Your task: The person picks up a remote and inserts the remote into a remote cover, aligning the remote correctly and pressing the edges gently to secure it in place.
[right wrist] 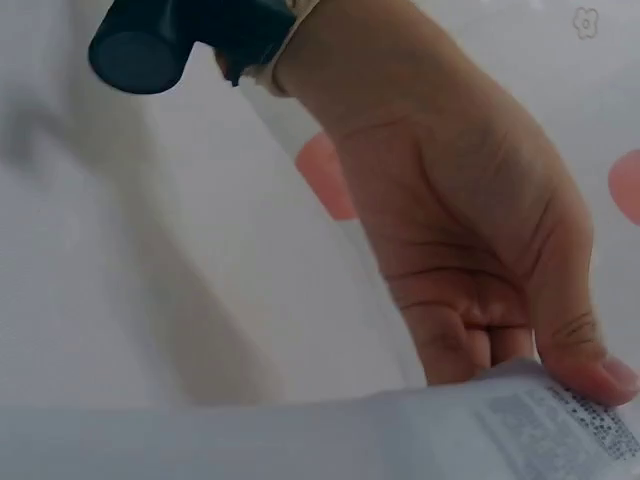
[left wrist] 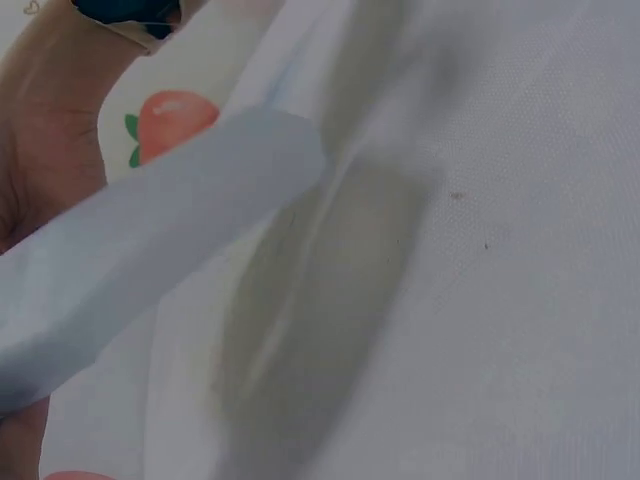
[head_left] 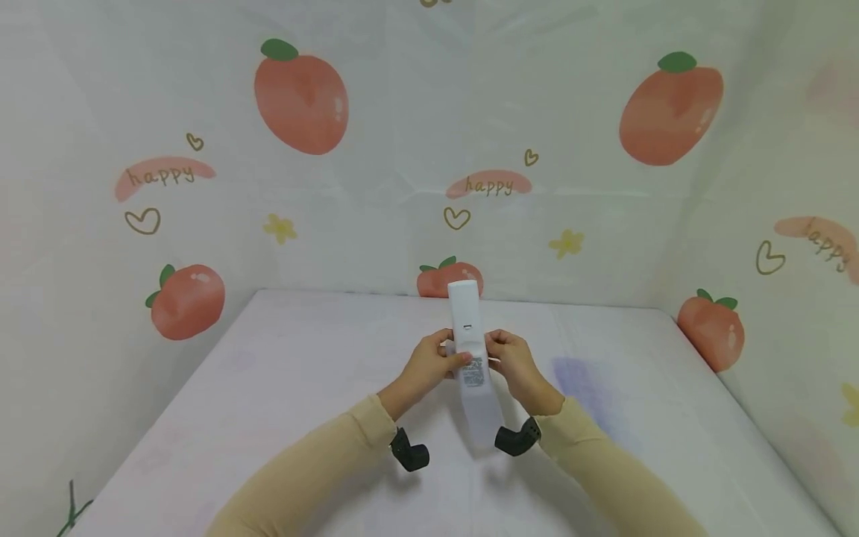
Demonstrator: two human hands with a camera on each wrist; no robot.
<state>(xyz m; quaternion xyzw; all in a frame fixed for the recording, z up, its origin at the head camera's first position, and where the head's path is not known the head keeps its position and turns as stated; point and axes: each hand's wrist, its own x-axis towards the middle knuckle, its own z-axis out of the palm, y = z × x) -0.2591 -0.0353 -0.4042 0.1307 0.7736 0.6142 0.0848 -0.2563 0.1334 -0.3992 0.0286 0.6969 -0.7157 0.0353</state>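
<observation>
Two beige sleeves reach over the bench to one white remote control, held above it back-up, left hand and right hand pinching its sides with curled fingers.

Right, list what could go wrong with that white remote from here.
The white remote is held above the table only at its middle, pinched between the left hand and the right hand, so it might tip or slip and drop. The thumbs sit near its printed label, so pressing there could twist it loose.
</observation>
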